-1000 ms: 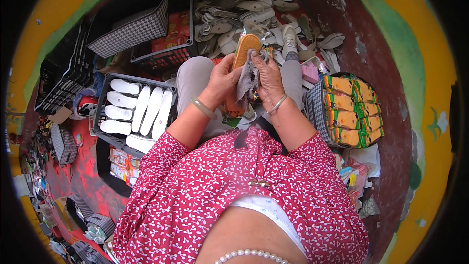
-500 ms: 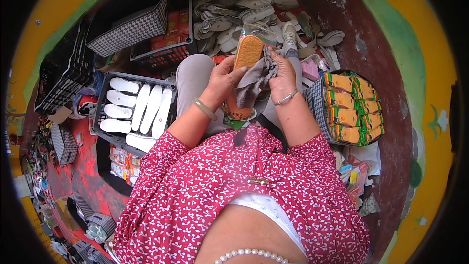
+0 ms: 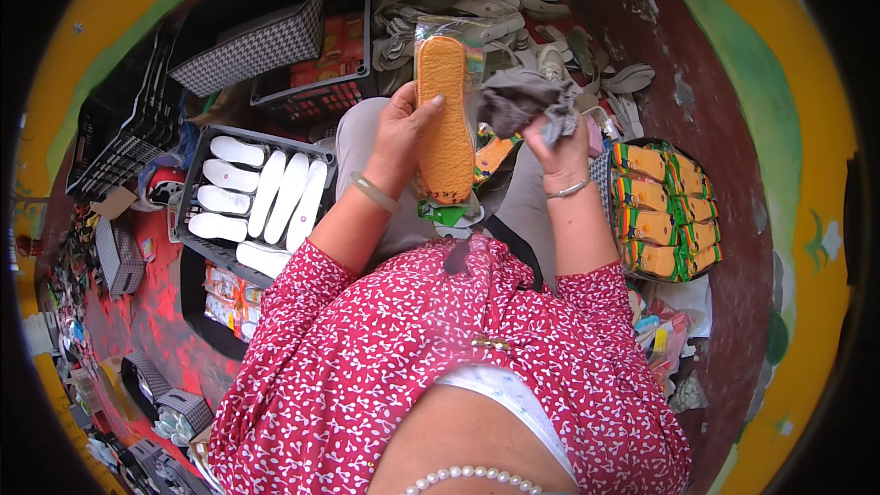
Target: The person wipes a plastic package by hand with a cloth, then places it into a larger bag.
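Two hands busy: my left hand [image 3: 401,133] pinches the orange insole [image 3: 445,119] by its nine o'clock edge, my right hand [image 3: 556,148] clenches a grey rag [image 3: 519,101]. Loose pinch, insole could slip into my lap.

- crate of white insoles [image 3: 257,192] close on the left
- stacked packets [image 3: 665,211] crowd the right
- loose shoe pile [image 3: 541,27] blocks ahead
- lap between them free

Red floor [image 3: 137,312]: crate w/ white insoles [image 3: 261,192], basket of orange packs [image 3: 665,211], sole pile [image 3: 513,14].
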The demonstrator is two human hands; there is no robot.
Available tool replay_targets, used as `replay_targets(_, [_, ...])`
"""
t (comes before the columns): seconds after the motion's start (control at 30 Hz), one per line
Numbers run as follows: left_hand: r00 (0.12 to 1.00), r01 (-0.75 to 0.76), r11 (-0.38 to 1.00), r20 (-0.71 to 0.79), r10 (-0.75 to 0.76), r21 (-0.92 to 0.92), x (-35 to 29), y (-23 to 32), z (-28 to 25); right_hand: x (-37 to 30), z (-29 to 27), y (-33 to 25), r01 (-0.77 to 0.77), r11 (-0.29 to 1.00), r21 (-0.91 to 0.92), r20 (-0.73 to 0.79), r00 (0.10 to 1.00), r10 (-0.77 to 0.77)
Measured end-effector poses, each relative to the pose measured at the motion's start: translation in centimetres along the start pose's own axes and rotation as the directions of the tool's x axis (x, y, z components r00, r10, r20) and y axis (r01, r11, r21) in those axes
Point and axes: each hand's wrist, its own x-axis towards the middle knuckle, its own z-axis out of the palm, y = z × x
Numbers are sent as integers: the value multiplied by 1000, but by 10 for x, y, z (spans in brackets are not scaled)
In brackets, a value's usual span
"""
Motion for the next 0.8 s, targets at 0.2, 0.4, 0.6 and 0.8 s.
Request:
replay_targets(0.2, [994,-111,970,20,109,219,4,-16,9,-13,22,61,-103,945,-312,78,988,133])
replay_targets(0.4, [977,-189,951,-52,208,243,10,-21,4,-13,21,74,-107,904,-414,22,992,127])
replay_targets(0.6, [961,-188,975,-183,207,117,22,-9,-2,-25,18,81,-234,786,-572,-23,963,270])
replay_targets(0.8, [917,-255,965,-302,260,56,34,-5,-12,-34,9,83,-420,772,-478,-65,893,446])
